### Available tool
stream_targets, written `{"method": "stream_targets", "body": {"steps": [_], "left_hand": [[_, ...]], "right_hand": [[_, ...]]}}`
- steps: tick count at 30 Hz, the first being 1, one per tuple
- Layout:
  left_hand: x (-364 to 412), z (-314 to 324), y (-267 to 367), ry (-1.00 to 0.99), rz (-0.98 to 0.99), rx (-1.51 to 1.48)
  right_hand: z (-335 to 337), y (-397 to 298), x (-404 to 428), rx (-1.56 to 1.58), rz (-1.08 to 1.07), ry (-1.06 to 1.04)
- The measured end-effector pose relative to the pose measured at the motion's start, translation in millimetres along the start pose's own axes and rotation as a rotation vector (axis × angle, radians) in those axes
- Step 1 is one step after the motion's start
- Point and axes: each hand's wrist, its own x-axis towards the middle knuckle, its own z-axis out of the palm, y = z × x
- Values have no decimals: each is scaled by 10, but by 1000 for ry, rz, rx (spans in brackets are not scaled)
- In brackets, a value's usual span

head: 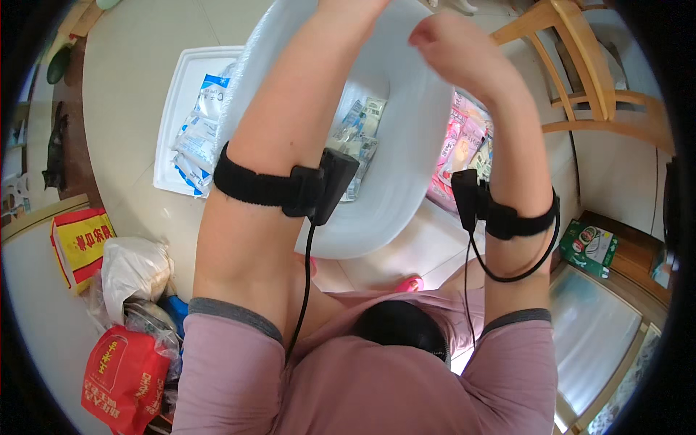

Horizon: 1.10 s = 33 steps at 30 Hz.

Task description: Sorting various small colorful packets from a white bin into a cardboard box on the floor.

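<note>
A large white foam-like container (402,179) with a bubble-textured rim stands on the floor before me. Several small printed packets (356,149) lie at its bottom, partly covered from sight by my left forearm. That arm reaches across the container, and my left hand is cut off by the top edge of the picture. My right hand (454,51) is over the container's far right rim, its wrist bent and fingers turned inward. It looks blurred, and I cannot tell whether it holds anything.
A white foam lid (168,130) bearing ice packs (197,138) lies left of the container. Pink food packages (459,138) sit at the right, near a wooden chair (584,60). Bags (128,375) are piled at lower left. A green carton (588,247) stands at right. Cables hang from both arm straps.
</note>
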Motion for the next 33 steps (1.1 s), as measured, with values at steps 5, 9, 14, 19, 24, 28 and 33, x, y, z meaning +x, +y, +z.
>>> {"method": "stream_targets", "body": {"steps": [5, 9, 14, 19, 24, 28, 33], "left_hand": [[234, -116, -252, -48, 71, 83], [300, -132, -399, -129, 59, 228], [243, -460, -488, -818, -28, 657], [165, -583, -459, -963, -172, 791], [172, -537, -497, -913, -229, 783], [192, -523, -519, -901, -194, 763], [102, -527, -359, -694, 7, 727]], "right_hand": [[1706, -267, 1171, -77, -495, -311], [2791, -157, 1645, -242, -558, -549], [3047, -34, 996, -408, -305, -532], [2957, -18, 649, -342, -216, -283], [2929, -126, 794, -463, -235, -296], [2530, -292, 856, -464, -239, -491], [1379, -433, 773, -391, -268, -553]]}}
